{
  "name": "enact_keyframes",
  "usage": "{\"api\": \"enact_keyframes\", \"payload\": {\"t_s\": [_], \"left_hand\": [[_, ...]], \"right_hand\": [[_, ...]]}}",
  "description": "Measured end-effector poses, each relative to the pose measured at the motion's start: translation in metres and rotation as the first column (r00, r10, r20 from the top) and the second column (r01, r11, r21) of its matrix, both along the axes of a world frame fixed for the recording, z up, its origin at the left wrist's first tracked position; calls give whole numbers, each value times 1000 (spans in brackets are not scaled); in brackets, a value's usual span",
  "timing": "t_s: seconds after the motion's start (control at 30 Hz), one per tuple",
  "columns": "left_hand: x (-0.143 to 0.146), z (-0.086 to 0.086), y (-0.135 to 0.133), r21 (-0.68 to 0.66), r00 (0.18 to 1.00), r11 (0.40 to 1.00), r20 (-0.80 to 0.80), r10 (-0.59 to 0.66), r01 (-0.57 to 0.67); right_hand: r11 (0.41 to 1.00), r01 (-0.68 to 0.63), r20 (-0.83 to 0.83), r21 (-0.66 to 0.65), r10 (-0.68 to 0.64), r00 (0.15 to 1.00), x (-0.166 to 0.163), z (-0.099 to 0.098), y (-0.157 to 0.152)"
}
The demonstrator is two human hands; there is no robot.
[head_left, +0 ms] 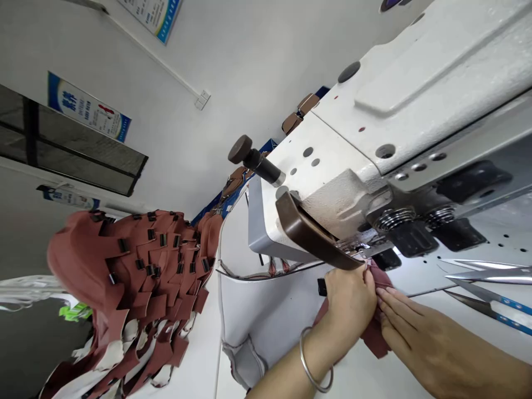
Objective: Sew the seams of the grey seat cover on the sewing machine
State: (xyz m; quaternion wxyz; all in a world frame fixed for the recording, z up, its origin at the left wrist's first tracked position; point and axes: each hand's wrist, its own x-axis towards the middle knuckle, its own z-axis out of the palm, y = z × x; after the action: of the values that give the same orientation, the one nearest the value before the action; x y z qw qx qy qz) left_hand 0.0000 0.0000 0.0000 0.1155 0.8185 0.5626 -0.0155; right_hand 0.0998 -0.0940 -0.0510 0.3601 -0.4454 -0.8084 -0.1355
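My left hand (348, 302), with a metal bangle on the wrist, is curled over a small reddish-brown fabric piece (374, 332) under the head of a white sewing machine (374, 127). Its fingers pinch the fabric's edge close to the needle area. My right hand (419, 327) lies on the same piece from the right, fingers stretched out and pressed flat on it. A brown strap (310, 233) hangs from the machine just above my left hand. A small black clip (321, 286) sits on the fabric left of that hand.
A big heap of reddish-brown pieces with black clips (145, 288) lies on the table at the left. Scissors and tweezers (486, 282) rest on the machine bed at the right. Brown pieces (300, 113) sit behind the machine. Posters (87, 108) hang on the wall.
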Motion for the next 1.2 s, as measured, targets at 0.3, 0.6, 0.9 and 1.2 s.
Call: {"api": "enact_keyframes", "payload": {"t_s": [0.3,0.6,0.9,1.2], "left_hand": [[3,-1,12,35,995,996,61,85,-87],[-9,12,3,-11,992,992,19,-126,126],[-5,2,0,71,939,941,-126,-319,330],[-10,-7,4,299,871,818,-167,-461,490]], "right_hand": [[1000,-7,18,2,7,1000,-3,-12,0],[999,-32,91,-15,33,995,1,-4,-5],[1000,6,-36,4,-6,999,2,6,2],[1000,-14,28,14,14,1000,0,2,5]]}}
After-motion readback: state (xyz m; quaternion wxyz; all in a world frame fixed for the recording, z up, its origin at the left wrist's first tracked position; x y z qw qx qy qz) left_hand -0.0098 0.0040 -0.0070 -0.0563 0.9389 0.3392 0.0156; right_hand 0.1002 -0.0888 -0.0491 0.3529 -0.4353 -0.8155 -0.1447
